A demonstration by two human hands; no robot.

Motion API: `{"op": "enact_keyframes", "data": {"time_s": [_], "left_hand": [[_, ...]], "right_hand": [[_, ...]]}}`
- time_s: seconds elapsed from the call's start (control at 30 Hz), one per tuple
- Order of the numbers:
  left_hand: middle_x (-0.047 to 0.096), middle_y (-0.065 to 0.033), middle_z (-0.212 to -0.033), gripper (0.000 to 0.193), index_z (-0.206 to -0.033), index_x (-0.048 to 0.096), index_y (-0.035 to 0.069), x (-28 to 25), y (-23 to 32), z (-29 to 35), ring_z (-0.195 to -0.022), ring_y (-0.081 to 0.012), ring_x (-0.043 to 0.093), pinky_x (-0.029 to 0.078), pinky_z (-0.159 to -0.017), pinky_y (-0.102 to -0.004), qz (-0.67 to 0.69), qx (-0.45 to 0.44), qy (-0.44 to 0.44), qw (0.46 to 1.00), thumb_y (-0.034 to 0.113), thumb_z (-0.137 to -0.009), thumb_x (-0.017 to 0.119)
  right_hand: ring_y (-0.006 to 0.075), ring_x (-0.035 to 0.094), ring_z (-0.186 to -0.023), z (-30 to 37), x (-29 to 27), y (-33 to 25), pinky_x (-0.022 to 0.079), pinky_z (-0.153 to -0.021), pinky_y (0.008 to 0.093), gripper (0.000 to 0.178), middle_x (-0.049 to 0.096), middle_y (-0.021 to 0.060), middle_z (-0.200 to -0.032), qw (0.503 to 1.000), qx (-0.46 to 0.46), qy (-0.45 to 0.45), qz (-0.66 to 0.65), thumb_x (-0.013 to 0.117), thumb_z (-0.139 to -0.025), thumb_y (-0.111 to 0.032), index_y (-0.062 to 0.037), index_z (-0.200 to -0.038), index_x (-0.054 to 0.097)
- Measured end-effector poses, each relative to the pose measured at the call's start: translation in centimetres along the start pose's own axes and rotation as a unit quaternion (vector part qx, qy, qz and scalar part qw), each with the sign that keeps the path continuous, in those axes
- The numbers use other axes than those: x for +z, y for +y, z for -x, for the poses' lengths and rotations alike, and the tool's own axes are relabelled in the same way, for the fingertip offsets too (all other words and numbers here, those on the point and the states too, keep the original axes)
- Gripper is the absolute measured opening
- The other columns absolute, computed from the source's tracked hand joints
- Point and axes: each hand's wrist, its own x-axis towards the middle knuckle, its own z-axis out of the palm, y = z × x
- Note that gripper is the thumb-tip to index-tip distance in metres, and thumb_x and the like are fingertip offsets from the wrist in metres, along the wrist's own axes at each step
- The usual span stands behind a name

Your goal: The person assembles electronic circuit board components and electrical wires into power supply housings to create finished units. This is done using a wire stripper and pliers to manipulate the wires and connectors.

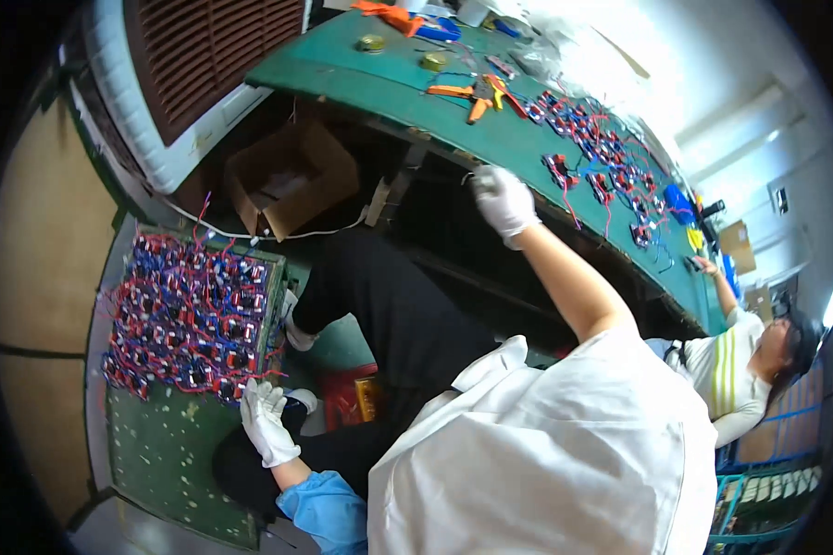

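Observation:
My left hand [267, 425], in a white glove, is beside the near edge of a group of small wired parts [190, 310]. Its fingers are stretched out and hold nothing that I can see. These parts, with red, blue and black wires, stand in rows on a green speckled board [171, 444] at my left. My right hand [503, 202], also gloved, is at the front edge of a green workbench [389, 88]. Its fingers are closed, and whatever lies at the fingertips is too small to name. More wired parts [592, 139] lie loosely on the bench.
Orange-handled pliers [479, 94] and tape rolls [433, 61] lie on the bench. Below it stands an open cardboard box [292, 180]. A louvred cooler [217, 55] is at the far left. Another person [740, 370] works at the bench's right end.

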Motion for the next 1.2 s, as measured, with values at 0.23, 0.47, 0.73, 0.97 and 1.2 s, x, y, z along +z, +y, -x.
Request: {"op": "enact_keyframes", "data": {"time_s": [0.23, 0.47, 0.73, 0.97, 1.2], "left_hand": [[0.055, -0.0164, -0.111, 0.053, -0.124, 0.046, 0.005, -0.1, -1.4, 1.1, -0.092, -0.0257, 0.058, 0.046, -0.079, -0.0337, -0.102, -0.006, 0.059, 0.993, 0.041, -0.086, 0.056], [0.054, -0.0167, -0.111, 0.049, -0.125, 0.046, 0.006, -0.6, -2.7, 1.5, -0.089, -0.0252, 0.058, 0.048, -0.071, -0.0318, -0.131, -0.002, 0.074, 0.989, 0.037, -0.087, 0.056], [0.052, -0.0183, -0.113, 0.050, -0.127, 0.045, 0.005, 4.8, -2.9, 5.3, -0.094, -0.0283, 0.056, 0.046, -0.081, -0.0346, -0.092, 0.006, 0.020, 0.996, 0.035, -0.087, 0.054], [0.055, -0.0168, -0.112, 0.049, -0.130, 0.038, -0.004, 9.9, -0.9, 9.4, -0.092, -0.0241, 0.060, 0.050, -0.079, -0.0308, -0.084, 0.090, -0.108, 0.986, 0.025, -0.091, 0.047], [0.053, -0.0185, -0.118, 0.037, -0.128, 0.040, -0.005, 17.7, 6.1, 16.5, -0.100, -0.0202, 0.057, 0.045, -0.089, -0.0317, -0.161, 0.255, -0.126, 0.945, 0.010, -0.095, 0.040]], "right_hand": [[0.0388, 0.059, -0.095, -2.1, -6.1, 19.4, 0.050, -0.079, 0.0434, 0.077, 0.046, 0.0230, -0.122, 0.967, 0.179, 0.100, 0.153, 0.065, -0.070, -0.058, -0.0043, -0.120, 0.041], [0.0399, 0.054, -0.107, -5.1, -3.1, 22.6, 0.044, -0.090, 0.0405, 0.084, 0.054, 0.0307, -0.114, 0.973, 0.212, -0.086, 0.005, 0.065, -0.069, -0.050, 0.0063, -0.126, 0.039], [0.0409, 0.057, -0.095, -4.3, -3.2, 17.1, 0.046, -0.081, 0.0436, 0.060, 0.059, 0.0275, -0.102, 0.988, 0.123, -0.091, -0.011, 0.064, -0.074, -0.041, 0.0025, -0.112, 0.049], [0.0213, 0.061, -0.089, -0.5, -4.5, 5.1, 0.050, -0.066, 0.0314, 0.044, 0.063, 0.0145, -0.097, 0.836, 0.186, -0.282, -0.432, 0.061, -0.081, -0.031, -0.0017, -0.112, 0.051], [0.0208, 0.061, -0.088, 10.0, -4.6, -9.4, 0.050, -0.053, 0.0221, 0.046, 0.061, 0.0174, -0.099, 0.068, 0.194, -0.540, -0.817, 0.047, -0.090, -0.023, 0.0034, -0.127, 0.042]]}}
